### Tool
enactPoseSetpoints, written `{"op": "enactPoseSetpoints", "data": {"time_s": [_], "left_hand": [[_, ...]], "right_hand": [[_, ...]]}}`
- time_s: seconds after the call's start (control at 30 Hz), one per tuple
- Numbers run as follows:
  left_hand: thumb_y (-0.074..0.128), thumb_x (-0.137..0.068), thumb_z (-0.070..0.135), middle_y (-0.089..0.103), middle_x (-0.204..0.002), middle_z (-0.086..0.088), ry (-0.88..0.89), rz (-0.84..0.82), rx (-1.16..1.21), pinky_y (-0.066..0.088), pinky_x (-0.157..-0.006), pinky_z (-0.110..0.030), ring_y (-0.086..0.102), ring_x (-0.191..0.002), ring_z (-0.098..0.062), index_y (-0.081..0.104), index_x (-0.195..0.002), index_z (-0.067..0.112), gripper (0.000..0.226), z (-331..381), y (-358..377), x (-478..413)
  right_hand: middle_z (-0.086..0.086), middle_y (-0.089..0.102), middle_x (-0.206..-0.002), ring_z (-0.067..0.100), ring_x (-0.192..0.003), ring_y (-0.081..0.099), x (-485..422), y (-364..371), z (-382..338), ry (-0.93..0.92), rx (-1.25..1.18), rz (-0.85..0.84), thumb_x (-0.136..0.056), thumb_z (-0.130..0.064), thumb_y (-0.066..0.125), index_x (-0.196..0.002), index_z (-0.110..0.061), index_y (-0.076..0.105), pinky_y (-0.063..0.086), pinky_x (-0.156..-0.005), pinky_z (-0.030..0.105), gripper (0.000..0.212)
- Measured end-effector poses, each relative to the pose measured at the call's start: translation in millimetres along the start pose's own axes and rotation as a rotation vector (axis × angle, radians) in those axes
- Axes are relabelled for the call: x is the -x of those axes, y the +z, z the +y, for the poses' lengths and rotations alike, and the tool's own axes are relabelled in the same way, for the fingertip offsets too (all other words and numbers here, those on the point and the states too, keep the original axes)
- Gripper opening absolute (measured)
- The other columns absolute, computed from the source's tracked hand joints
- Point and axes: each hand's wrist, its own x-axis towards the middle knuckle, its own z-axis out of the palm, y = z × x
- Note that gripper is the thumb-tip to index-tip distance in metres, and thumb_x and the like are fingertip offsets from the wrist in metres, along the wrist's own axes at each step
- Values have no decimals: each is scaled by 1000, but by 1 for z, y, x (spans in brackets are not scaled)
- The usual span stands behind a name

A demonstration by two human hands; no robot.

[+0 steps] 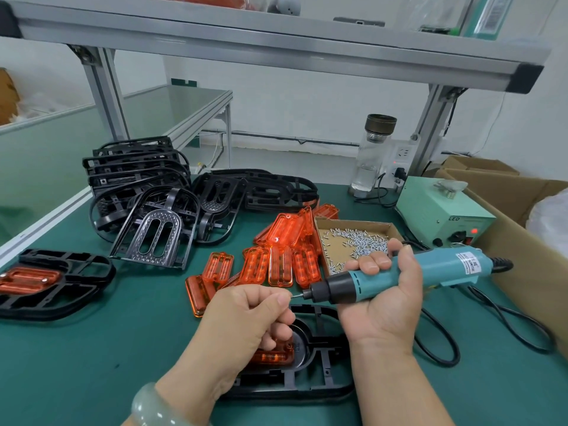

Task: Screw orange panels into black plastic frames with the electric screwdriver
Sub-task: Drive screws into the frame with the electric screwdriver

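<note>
My right hand [384, 290] grips the teal electric screwdriver [408, 272], held level with its bit pointing left. My left hand [255, 315] pinches a small screw [294, 297] right at the bit's tip. Below both hands a black plastic frame [307, 376] lies on the green mat with an orange panel [270, 355] seated in it, partly hidden by my left hand. Several loose orange panels [276, 256] lie in a heap behind. A cardboard tray of screws [353, 241] sits beside them.
A stack of black frames [147, 195] fills the back left. One frame with an orange panel [46, 281] lies at the left edge. The screwdriver's power box [442, 210], a glass bottle [372, 155], a black cable [461, 339] and a cardboard box [522, 216] stand at the right.
</note>
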Motion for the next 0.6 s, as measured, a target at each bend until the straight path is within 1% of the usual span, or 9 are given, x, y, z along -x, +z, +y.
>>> {"op": "enactPoseSetpoints", "data": {"time_s": [0.17, 0.27, 0.33, 0.4, 0.47, 0.5, 0.53, 0.57, 0.6], "left_hand": [[62, -87, 23, 67, -58, -6, 96, 23, -145, 40, -42, -15, 54, -43, -6, 70, -61, 19, 28, 1, -2, 1], [62, -87, 24, 66, -55, -4, 137, -4, -199, 40, -42, -15, 51, -42, -4, 70, -60, 25, 29, 3, -4, 2], [63, -87, 22, 67, -58, -2, 151, -18, -195, 41, -43, -15, 55, -45, -3, 72, -63, 27, 25, 4, -5, 3], [66, -83, 23, 70, -64, -2, 164, -43, -192, 41, -43, -15, 59, -50, -5, 73, -71, 31, 17, 6, -4, 4], [70, -75, 34, 71, -67, 1, 190, -43, -198, 42, -46, -13, 60, -52, -5, 74, -79, 34, 5, 7, -6, 5], [71, -71, 40, 71, -66, 4, 224, -14, -225, 42, -49, -10, 61, -53, -4, 75, -79, 34, 11, 6, -11, 4], [72, -69, 41, 70, -66, 9, 266, 25, -285, 43, -53, -7, 61, -55, 0, 75, -78, 34, 11, 6, -17, 3], [74, -70, 37, 70, -68, 16, 304, 50, -390, 43, -58, -5, 62, -60, 3, 73, -76, 36, 5, 7, -24, 2], [75, -72, 32, 69, -71, 22, 332, 40, -520, 43, -62, -3, 62, -65, 6, 72, -73, 38, 7, 7, -31, 3]], "right_hand": [[-11, 45, -57, 4, -45, 45, 4, 2, 3, -11, 16, -44, -80, -29, 58, -88, -24, 56, 49, -56, 20, 10], [-11, 45, -57, 4, -46, 45, 5, 3, 3, -15, 30, -75, -81, -30, 57, -88, -24, 57, 49, -57, 20, 9], [-11, 44, -57, 4, -46, 45, 6, 3, 2, -18, 33, -84, -82, -30, 57, -87, -24, 57, 49, -57, 21, 9], [-11, 44, -57, 4, -46, 45, 6, 3, 2, -16, 38, -89, -81, -31, 57, -86, -24, 57, 48, -57, 20, 9], [-11, 44, -57, 4, -46, 45, 6, 2, 1, -15, 53, -94, -81, -31, 57, -86, -24, 57, 48, -57, 20, 9], [-11, 45, -56, 4, -45, 45, 6, 2, 0, -13, 58, -93, -81, -31, 57, -86, -24, 57, 48, -57, 20, 9], [-11, 45, -56, 4, -45, 45, 5, 1, -1, -10, 64, -88, -81, -31, 57, -86, -23, 57, 48, -56, 19, 9], [-11, 45, -56, 4, -45, 45, 5, 1, -2, -9, 73, -78, -82, -30, 57, -87, -23, 57, 48, -56, 19, 9], [-11, 45, -56, 4, -44, 45, 4, 0, -3, -10, 89, -64, -82, -30, 57, -87, -23, 57, 47, -55, 18, 8]]}}
